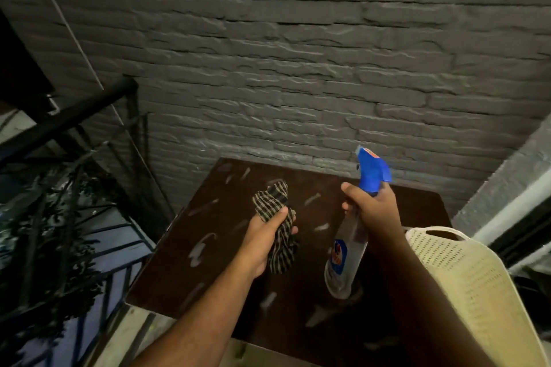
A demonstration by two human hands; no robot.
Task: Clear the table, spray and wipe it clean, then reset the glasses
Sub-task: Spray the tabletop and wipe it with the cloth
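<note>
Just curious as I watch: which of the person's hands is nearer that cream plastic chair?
The right. The right hand grips the spray bottle just left of the cream chair. The left hand, holding the checked cloth, is farther left over the table.

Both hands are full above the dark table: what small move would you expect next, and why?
Probably the left hand lowers the checked cloth onto the table and begins wiping. Pale wet streaks already dot the bare dark top, which suggests it has been sprayed, and no glasses stand on it. The right hand grips the spray bottle by its neck, held off to one side.
</note>
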